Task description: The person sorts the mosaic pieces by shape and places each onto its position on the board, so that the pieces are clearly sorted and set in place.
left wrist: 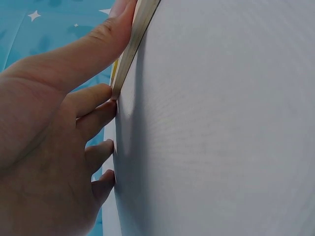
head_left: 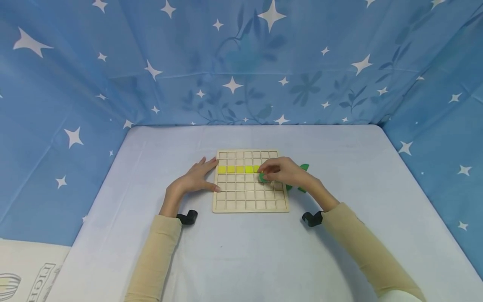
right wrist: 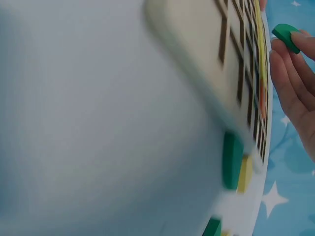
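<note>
A light wooden grid board point(head_left: 240, 196) lies flat on the table, with a row of yellow squares point(head_left: 240, 169) across its upper part. Spread along the board's left edge is my left hand point(head_left: 192, 178), thumb and fingers touching it. The left wrist view shows that thumb against the board's side and other fingertips down on the table. Over the board's right half, my right hand point(head_left: 284, 170) pinches a small green piece point(right wrist: 285, 35) with a curved edge between thumb and fingers. In the right wrist view this piece is raised off the board.
Several loose green pieces point(head_left: 304, 167) lie just right of the board, partly behind my right hand. The right wrist view shows a green piece point(right wrist: 232, 160) beside a yellow one point(right wrist: 245, 173) near the board's corner. A blue star-patterned curtain point(head_left: 234, 63) borders the white table point(head_left: 241, 256).
</note>
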`<act>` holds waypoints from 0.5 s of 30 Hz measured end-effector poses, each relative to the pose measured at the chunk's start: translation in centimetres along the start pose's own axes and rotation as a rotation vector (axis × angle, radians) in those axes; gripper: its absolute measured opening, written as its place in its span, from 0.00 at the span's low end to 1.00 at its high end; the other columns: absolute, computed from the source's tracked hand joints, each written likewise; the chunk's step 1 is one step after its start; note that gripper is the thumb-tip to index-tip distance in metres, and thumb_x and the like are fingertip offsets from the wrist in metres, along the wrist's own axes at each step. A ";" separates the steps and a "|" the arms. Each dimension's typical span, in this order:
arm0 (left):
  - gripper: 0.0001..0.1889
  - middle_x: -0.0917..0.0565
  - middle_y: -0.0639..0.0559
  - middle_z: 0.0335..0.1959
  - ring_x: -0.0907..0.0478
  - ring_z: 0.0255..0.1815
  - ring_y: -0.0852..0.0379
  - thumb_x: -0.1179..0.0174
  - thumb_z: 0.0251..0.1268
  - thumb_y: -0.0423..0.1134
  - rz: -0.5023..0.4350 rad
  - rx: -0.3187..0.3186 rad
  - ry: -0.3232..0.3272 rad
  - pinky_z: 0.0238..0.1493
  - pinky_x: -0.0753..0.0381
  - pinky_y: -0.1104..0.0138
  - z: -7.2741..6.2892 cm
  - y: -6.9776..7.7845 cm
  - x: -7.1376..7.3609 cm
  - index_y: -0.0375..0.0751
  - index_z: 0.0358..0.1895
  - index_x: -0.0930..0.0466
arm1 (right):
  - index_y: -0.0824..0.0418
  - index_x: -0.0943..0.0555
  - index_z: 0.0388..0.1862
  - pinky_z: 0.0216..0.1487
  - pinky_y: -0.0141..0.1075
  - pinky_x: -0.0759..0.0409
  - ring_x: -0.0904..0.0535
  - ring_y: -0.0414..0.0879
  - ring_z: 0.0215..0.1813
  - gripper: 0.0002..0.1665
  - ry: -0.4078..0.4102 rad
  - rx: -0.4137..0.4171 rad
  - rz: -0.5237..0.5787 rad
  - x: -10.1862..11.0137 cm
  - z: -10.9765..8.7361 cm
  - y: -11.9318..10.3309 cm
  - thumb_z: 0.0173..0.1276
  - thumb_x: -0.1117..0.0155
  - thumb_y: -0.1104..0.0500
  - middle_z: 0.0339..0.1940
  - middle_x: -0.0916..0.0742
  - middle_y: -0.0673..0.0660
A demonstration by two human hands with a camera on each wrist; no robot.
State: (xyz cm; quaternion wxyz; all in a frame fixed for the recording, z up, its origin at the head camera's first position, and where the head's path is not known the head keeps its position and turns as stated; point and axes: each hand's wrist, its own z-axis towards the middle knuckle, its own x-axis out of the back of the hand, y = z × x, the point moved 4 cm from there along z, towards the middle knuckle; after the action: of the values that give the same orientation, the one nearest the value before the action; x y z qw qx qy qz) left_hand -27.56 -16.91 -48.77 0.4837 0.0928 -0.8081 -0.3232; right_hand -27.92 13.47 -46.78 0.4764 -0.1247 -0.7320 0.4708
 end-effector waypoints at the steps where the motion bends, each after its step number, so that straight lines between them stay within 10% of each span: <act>1: 0.58 0.55 0.51 0.87 0.70 0.87 0.44 0.24 0.57 0.53 0.001 -0.003 -0.002 0.84 0.66 0.43 0.0 0.0 0.0 0.46 0.85 0.52 | 0.59 0.13 0.55 0.50 0.36 0.15 0.13 0.43 0.46 0.15 -0.006 0.009 -0.003 -0.2 0.3 -0.2 0.71 0.34 0.66 0.49 0.10 0.55; 15: 0.57 0.55 0.51 0.87 0.70 0.87 0.43 0.24 0.57 0.55 0.009 0.018 -0.009 0.82 0.63 0.38 0.2 -0.1 -0.2 0.48 0.85 0.51 | 0.63 0.13 0.54 0.46 0.37 0.14 0.12 0.47 0.42 0.12 -0.054 0.094 0.025 -2.6 4.3 -3.0 0.74 0.36 0.64 0.46 0.10 0.56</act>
State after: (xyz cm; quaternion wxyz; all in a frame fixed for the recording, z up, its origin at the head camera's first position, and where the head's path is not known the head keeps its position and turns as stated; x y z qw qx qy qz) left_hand -27.66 -16.85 -49.05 0.4805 0.0917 -0.8136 -0.3143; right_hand -29.28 7.85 -46.33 0.4558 -0.0982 -0.7201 0.5138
